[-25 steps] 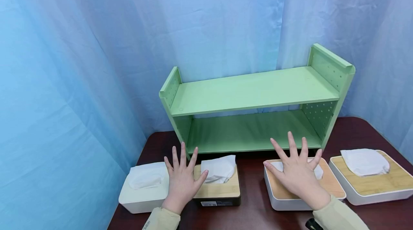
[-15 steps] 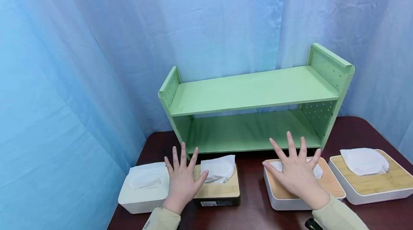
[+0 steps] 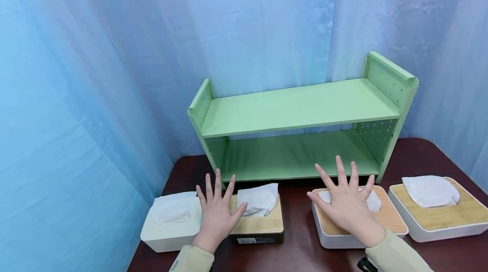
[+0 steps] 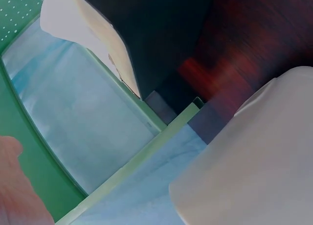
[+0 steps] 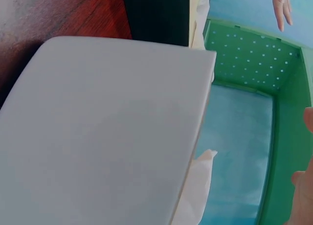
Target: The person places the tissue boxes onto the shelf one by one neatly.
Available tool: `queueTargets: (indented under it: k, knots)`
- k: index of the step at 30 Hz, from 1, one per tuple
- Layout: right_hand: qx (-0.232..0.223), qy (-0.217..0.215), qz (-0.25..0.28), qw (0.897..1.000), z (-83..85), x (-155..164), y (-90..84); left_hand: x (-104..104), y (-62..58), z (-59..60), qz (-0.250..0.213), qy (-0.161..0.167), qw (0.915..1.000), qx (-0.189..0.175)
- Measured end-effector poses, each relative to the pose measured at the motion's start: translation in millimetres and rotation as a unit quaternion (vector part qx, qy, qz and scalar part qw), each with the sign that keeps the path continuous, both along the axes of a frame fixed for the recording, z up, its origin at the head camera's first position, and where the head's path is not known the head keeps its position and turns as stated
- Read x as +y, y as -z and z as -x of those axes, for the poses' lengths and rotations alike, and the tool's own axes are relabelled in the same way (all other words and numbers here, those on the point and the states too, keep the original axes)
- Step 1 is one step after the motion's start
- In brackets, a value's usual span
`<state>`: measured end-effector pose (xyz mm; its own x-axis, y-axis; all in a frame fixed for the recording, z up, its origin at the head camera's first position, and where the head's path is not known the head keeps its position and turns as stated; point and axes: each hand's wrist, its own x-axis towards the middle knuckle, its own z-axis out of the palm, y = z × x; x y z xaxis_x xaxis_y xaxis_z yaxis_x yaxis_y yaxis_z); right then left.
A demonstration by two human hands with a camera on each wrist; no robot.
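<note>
Left hand — fingers spread and straight, gripping nothing, over the gap between a white tissue box and a dark tissue box with a wooden lid. Right hand — likewise splayed and empty, over a white-walled, wood-topped tissue box; whether either hand touches its box cannot be told. A fourth box sits rightmost. All stand on the dark worktop. Behind: green two-tier shelf, then blue curtain.
</note>
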<state>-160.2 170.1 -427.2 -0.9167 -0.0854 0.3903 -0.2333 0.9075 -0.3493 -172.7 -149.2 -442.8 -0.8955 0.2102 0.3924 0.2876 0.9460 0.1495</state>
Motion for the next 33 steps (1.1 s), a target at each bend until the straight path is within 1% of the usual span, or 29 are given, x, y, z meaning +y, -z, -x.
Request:
queueTargets:
  k: [4, 7, 14, 17, 20, 23, 28, 31, 33]
  knots:
    - [-0.008, -0.008, 0.005, 1.0, 0.8, -4.9, 0.1, -2.2, 1.3, -0.6, -0.004, -0.002, 1.0, -0.007]
    - [-0.011, -0.012, 0.009, 1.0, 1.2, -9.3, 0.2, -4.7, 3.0, -0.4, -0.011, -0.001, 0.9999, -0.005]
    - [-0.024, -0.025, 0.012, 0.999, 2.4, -22.5, -0.6, -10.9, 6.0, 0.3, -0.018, 0.005, 0.9997, 0.012]
    - [-0.031, -0.032, 0.012, 0.999, 4.4, -30.5, 1.0, -13.5, 9.8, 1.4, -0.017, 0.007, 0.9996, 0.022]
    - [-0.031, -0.039, 0.009, 0.999, 6.7, -41.9, 5.1, -16.0, 16.0, 2.4, -0.025, 0.012, 0.9994, 0.02]
    - [-0.032, -0.053, 0.003, 0.998, 6.8, -57.0, 12.4, -18.0, 23.7, 2.3, -0.035, 0.019, 0.9992, 0.005]
    - [-0.031, -0.081, 0.011, 0.996, 4.8, -81.8, 25.4, -18.5, 37.4, 1.2, -0.058, 0.04, 0.997, -0.03]
    - [-0.028, -0.09, 0.031, 0.995, 5.4, -92.7, 31.8, -17.9, 45.4, -0.6, -0.078, 0.057, 0.9938, -0.055]
    - [-0.036, -0.095, 0.055, 0.993, 5.8, -98.8, 36.6, -18.0, 51.0, -2.3, -0.092, 0.064, 0.9903, -0.081]
